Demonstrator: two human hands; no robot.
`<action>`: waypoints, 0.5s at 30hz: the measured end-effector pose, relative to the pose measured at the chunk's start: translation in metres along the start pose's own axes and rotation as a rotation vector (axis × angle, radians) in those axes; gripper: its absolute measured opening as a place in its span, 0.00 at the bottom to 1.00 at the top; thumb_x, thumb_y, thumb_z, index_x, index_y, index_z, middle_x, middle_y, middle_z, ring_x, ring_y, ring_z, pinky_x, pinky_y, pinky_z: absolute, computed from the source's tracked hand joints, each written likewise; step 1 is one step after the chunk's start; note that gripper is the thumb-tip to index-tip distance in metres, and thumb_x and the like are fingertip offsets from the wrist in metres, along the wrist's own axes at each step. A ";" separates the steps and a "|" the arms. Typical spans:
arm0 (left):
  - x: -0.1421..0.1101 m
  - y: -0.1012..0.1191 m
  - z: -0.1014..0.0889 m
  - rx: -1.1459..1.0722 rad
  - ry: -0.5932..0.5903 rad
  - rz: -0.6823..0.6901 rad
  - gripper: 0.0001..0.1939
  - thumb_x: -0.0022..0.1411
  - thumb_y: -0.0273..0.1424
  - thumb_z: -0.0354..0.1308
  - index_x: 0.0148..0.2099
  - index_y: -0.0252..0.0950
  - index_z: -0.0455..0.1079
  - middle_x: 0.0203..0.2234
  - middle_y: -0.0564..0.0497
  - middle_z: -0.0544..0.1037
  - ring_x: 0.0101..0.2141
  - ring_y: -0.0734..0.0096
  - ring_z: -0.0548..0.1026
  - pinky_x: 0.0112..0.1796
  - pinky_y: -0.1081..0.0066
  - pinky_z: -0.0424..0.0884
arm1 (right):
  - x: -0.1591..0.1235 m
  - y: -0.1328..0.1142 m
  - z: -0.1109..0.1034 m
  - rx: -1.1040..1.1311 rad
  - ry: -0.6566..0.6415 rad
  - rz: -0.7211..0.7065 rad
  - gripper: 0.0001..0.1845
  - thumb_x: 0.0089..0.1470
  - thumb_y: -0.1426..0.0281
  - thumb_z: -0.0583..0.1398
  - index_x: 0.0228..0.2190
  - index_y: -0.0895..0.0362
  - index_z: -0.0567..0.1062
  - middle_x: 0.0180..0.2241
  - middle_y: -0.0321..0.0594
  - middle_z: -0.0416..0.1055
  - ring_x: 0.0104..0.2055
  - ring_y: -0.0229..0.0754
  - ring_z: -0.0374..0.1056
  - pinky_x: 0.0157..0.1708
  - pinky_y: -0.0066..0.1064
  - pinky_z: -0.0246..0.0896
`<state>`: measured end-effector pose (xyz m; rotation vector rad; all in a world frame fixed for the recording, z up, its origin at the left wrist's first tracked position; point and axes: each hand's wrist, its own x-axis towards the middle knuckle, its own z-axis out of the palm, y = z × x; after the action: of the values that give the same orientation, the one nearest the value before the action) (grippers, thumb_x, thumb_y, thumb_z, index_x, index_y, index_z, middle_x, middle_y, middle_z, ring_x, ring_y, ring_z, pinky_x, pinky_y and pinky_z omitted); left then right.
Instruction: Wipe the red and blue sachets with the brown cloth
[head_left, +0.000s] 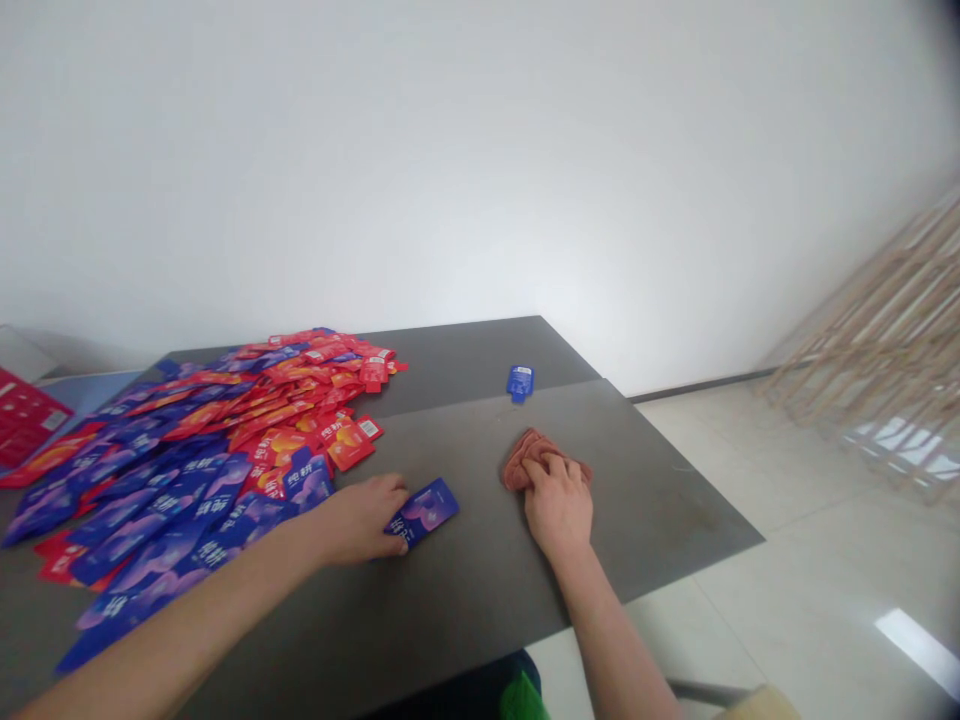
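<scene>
My left hand (pixel 364 520) rests on the grey table (pixel 465 600), its fingers closed on the near end of a blue and purple packet (pixel 426 509). My right hand (pixel 559 500) lies palm down with fingers curled over a crumpled reddish-pink cloth (pixel 525 452), pressing it to the tabletop. A big heap of red and blue packets (pixel 202 450) spreads over the left part of the table, just left of my left hand. One small blue packet (pixel 519 381) lies alone beyond the cloth.
The table's right edge (pixel 675 450) drops to a pale tiled floor (pixel 810 560). Wooden slatted racks (pixel 885 340) lean at the far right. A red box (pixel 22 415) sits at the left edge. A white wall stands behind.
</scene>
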<state>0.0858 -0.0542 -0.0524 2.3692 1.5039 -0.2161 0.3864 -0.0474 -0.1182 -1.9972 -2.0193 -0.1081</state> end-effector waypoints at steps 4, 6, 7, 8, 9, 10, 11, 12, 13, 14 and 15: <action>-0.004 0.007 0.014 0.014 0.033 -0.032 0.31 0.52 0.40 0.69 0.56 0.33 0.72 0.58 0.34 0.71 0.60 0.42 0.70 0.60 0.52 0.67 | 0.000 0.000 -0.001 0.017 -0.001 -0.001 0.18 0.64 0.69 0.58 0.52 0.46 0.80 0.53 0.45 0.73 0.55 0.53 0.60 0.52 0.40 0.57; -0.002 0.009 0.016 0.021 0.037 -0.036 0.29 0.51 0.39 0.70 0.53 0.33 0.72 0.56 0.35 0.72 0.59 0.42 0.70 0.59 0.52 0.67 | 0.000 0.000 -0.002 0.021 0.000 -0.003 0.18 0.64 0.70 0.57 0.52 0.47 0.80 0.53 0.45 0.73 0.55 0.53 0.60 0.52 0.40 0.57; -0.001 0.010 0.015 0.024 0.032 -0.040 0.27 0.52 0.38 0.70 0.52 0.34 0.71 0.54 0.36 0.72 0.58 0.43 0.71 0.57 0.52 0.68 | 0.000 0.000 -0.003 0.021 0.000 -0.004 0.18 0.64 0.70 0.57 0.52 0.47 0.80 0.53 0.45 0.73 0.55 0.53 0.60 0.52 0.40 0.57; 0.000 0.011 0.014 0.027 0.027 -0.044 0.26 0.52 0.38 0.70 0.51 0.34 0.71 0.53 0.37 0.72 0.56 0.44 0.72 0.56 0.53 0.69 | 0.000 0.000 -0.003 0.020 -0.002 -0.003 0.18 0.64 0.70 0.57 0.52 0.47 0.80 0.54 0.45 0.72 0.56 0.54 0.60 0.52 0.40 0.57; 0.001 0.011 0.013 0.033 0.020 -0.047 0.24 0.52 0.37 0.70 0.50 0.35 0.71 0.51 0.38 0.73 0.55 0.45 0.73 0.54 0.54 0.70 | -0.001 0.000 -0.003 0.019 -0.005 -0.002 0.18 0.64 0.70 0.57 0.52 0.47 0.80 0.54 0.45 0.72 0.56 0.54 0.59 0.52 0.40 0.57; 0.002 0.012 0.011 0.041 0.012 -0.046 0.23 0.51 0.36 0.70 0.48 0.36 0.71 0.50 0.39 0.73 0.53 0.46 0.73 0.52 0.54 0.71 | -0.001 0.000 -0.004 0.019 -0.007 0.000 0.18 0.65 0.70 0.57 0.52 0.47 0.80 0.54 0.45 0.72 0.56 0.54 0.59 0.52 0.40 0.57; 0.002 0.012 0.009 0.051 0.004 -0.043 0.22 0.51 0.35 0.70 0.47 0.37 0.70 0.49 0.40 0.73 0.52 0.46 0.74 0.51 0.55 0.72 | -0.001 -0.001 -0.004 0.021 -0.009 0.001 0.19 0.65 0.70 0.56 0.53 0.47 0.79 0.54 0.46 0.72 0.56 0.54 0.59 0.52 0.40 0.57; 0.003 0.012 0.008 0.062 -0.006 -0.040 0.21 0.50 0.35 0.70 0.46 0.37 0.70 0.49 0.41 0.73 0.52 0.47 0.74 0.50 0.55 0.72 | -0.001 -0.001 -0.004 0.023 -0.011 0.004 0.19 0.65 0.69 0.56 0.53 0.47 0.79 0.54 0.46 0.72 0.57 0.54 0.59 0.52 0.40 0.57; 0.003 0.012 0.006 0.072 -0.017 -0.036 0.21 0.50 0.34 0.69 0.45 0.38 0.69 0.48 0.42 0.73 0.51 0.48 0.74 0.50 0.56 0.72 | -0.001 -0.001 -0.004 0.025 -0.013 0.005 0.19 0.65 0.69 0.56 0.53 0.47 0.79 0.54 0.46 0.72 0.57 0.54 0.59 0.52 0.41 0.57; 0.003 0.012 0.005 0.081 -0.028 -0.033 0.21 0.50 0.33 0.69 0.45 0.38 0.69 0.48 0.42 0.73 0.51 0.48 0.74 0.49 0.56 0.72 | -0.001 -0.001 -0.004 0.027 -0.015 0.006 0.19 0.65 0.69 0.56 0.53 0.47 0.79 0.54 0.46 0.72 0.57 0.54 0.59 0.52 0.41 0.57; 0.003 0.012 0.004 0.090 -0.037 -0.031 0.20 0.49 0.32 0.69 0.45 0.38 0.69 0.48 0.42 0.73 0.50 0.49 0.74 0.48 0.57 0.72 | -0.001 -0.001 -0.004 0.028 -0.016 0.006 0.19 0.65 0.69 0.56 0.53 0.47 0.79 0.54 0.46 0.72 0.57 0.54 0.59 0.52 0.41 0.57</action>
<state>0.0983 -0.0580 -0.0541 2.3979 1.5458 -0.3394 0.3859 -0.0499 -0.1144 -1.9935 -2.0133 -0.0621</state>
